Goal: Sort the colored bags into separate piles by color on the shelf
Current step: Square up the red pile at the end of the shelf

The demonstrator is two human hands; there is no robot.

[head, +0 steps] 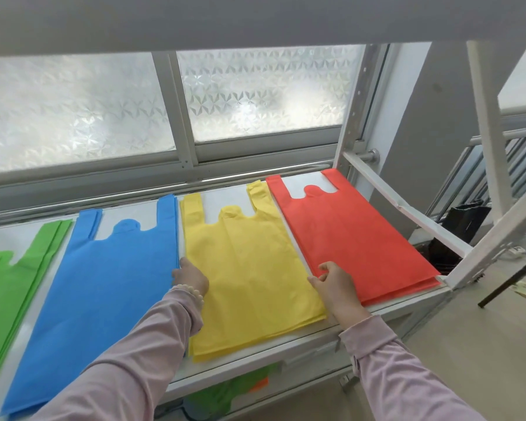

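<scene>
Four flat piles of bags lie side by side on the white shelf [286, 349]: green [9, 284] at the far left, then blue [104, 284], yellow [249, 278] and red [356, 235] at the right. My left hand [192, 278] rests on the left edge of the yellow pile, next to the blue pile, its fingers curled downward. My right hand [337, 287] sits at the yellow pile's right edge, touching the lower left corner of the red pile, with thumb and fingers bent. Whether either hand pinches fabric is hidden.
A frosted window [255, 92] runs behind the shelf. An upper shelf board [255, 19] hangs overhead. White frame posts [486, 123] stand at the right. More green and orange bags [240, 390] show on a lower level. A black bag [465, 220] sits beyond the frame.
</scene>
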